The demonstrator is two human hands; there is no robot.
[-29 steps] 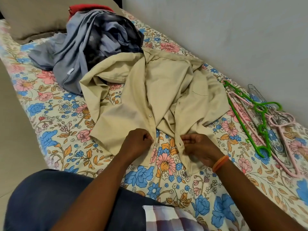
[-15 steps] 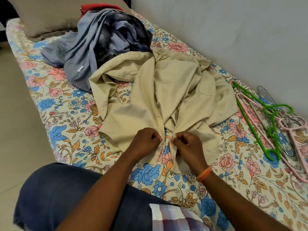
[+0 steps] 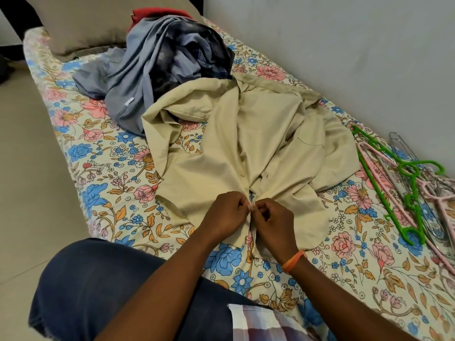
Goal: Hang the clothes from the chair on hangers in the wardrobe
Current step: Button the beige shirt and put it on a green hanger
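Floral-sheeted bed (image 3: 103, 173) carries a crumpled beige cotton shirt (image 3: 246, 143), its placket running away from the person. Left hand (image 3: 227, 212) and right hand (image 3: 273, 217) meet at the hem, each pinching one front edge.

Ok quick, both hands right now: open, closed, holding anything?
Left hand: closed, pinching the left front edge of the beige shirt near its hem.
Right hand: closed, pinching the shirt's right front edge, knuckles almost meeting the left.

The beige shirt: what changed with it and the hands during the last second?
The right hand moved left to meet the left hand, drawing the two front edges of the beige shirt together at the hem. Both hands kept pinching the fabric. The clothes pile and hangers stayed put.
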